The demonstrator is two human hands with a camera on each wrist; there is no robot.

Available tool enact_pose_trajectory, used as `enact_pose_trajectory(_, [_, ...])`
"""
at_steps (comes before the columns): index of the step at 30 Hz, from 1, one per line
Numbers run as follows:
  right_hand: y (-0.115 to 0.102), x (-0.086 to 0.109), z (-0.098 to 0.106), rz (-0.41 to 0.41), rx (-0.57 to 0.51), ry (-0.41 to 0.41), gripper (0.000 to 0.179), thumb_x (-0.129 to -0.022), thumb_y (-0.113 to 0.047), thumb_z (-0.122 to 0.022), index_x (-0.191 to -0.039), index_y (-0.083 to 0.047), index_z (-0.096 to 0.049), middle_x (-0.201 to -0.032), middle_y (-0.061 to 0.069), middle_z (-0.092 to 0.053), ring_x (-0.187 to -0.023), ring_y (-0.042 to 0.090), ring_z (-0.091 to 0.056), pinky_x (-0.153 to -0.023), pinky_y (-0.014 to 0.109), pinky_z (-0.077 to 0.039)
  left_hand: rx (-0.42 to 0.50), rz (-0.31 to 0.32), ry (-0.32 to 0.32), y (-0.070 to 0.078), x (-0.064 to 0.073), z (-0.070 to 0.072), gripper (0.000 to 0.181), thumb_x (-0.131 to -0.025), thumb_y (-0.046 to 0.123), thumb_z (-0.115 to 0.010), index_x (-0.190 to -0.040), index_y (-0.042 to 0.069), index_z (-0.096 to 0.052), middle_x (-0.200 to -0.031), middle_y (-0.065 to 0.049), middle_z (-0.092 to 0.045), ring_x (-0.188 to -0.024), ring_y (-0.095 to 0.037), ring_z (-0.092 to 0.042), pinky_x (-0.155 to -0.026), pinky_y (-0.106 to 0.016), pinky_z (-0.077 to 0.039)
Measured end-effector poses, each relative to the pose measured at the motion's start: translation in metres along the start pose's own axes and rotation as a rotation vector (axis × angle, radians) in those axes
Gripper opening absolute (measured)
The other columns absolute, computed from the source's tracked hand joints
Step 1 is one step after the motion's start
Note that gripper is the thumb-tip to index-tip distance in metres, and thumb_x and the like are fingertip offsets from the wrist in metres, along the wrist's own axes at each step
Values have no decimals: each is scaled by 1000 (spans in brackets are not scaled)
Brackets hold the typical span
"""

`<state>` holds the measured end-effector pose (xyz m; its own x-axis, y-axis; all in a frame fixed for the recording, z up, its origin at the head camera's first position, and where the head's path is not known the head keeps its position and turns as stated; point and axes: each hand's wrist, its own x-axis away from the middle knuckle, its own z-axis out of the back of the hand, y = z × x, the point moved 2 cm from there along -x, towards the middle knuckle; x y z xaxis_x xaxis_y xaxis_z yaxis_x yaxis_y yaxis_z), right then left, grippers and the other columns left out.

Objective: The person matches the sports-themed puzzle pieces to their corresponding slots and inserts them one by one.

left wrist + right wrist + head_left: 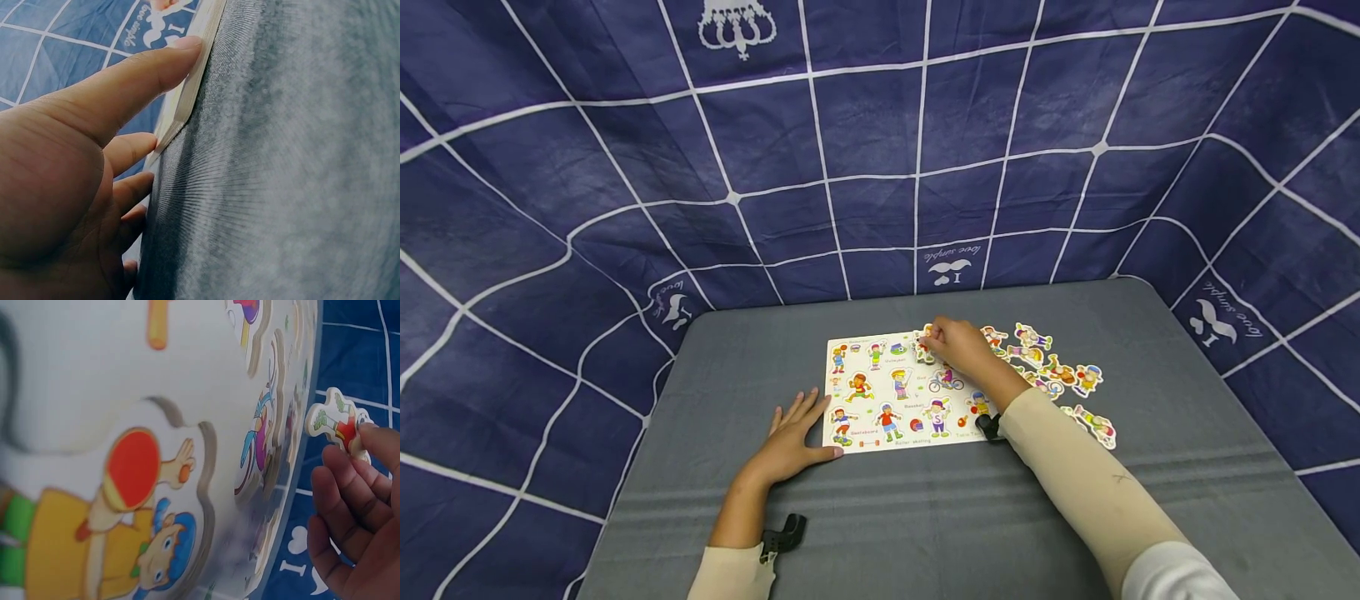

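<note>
A white wooden puzzle board (pixel 880 392) with cartoon sports figures lies on the table. Between thumb and fingers, my right hand (pixel 962 346) pinches a small figure puzzle piece (pixel 337 422) with red clothing and green shoes. In the head view the piece overlaps the board's far right part. My left hand (pixel 790 446) rests at the board's near left corner, fingers spread along the left side and thumb on the near edge. The left wrist view shows that thumb against the board's edge (pixel 200 75). A table tennis figure (pixel 131 512) shows large in the right wrist view.
Several loose puzzle pieces (pixel 1057 371) lie right of the board, partly behind my right forearm. One loose piece (pixel 1096 427) lies nearer to me. Grey cloth (pixel 910 517) covers the table. A blue curtain (pixel 865 208) with white lines stands behind and at both sides.
</note>
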<state>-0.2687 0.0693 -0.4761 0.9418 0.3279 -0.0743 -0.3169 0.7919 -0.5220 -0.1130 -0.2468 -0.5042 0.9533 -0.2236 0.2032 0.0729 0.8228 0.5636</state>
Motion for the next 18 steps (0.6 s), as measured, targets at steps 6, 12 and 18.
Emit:
enact_pose_trajectory(6, [-2, -6, -4, -20, 29, -20, 27, -97, -39, -68, -86, -15, -60, -67, -2, -55, -64, 18, -53, -60, 31, -39, 3, 2, -4, 0, 0, 0, 101, -80, 53, -81, -161, 20, -29, -171, -9, -16, -159, -37, -5, -123, -67, 4])
enact_pose_trajectory(12, [-1, -10, -8, -32, 61, -42, 28, -96, -38, -69, -81, -16, -59, -66, -1, -57, -63, 18, -54, -58, 31, -38, 4, 4, 2, 0, 0, 0, 101, -80, 53, -81, -161, 20, -30, -171, -8, -16, -159, -36, -6, -124, -66, 4])
enact_pose_trajectory(18, [-2, -12, -10, -37, 91, -76, 29, -96, -39, -68, -82, -16, -59, -68, -1, -57, -62, 18, -53, -57, 30, -39, 13, 10, 7, 1, 1, 1, 101, -80, 51, -82, -161, 20, -31, -171, -8, -17, -159, -37, -6, -124, -66, 4])
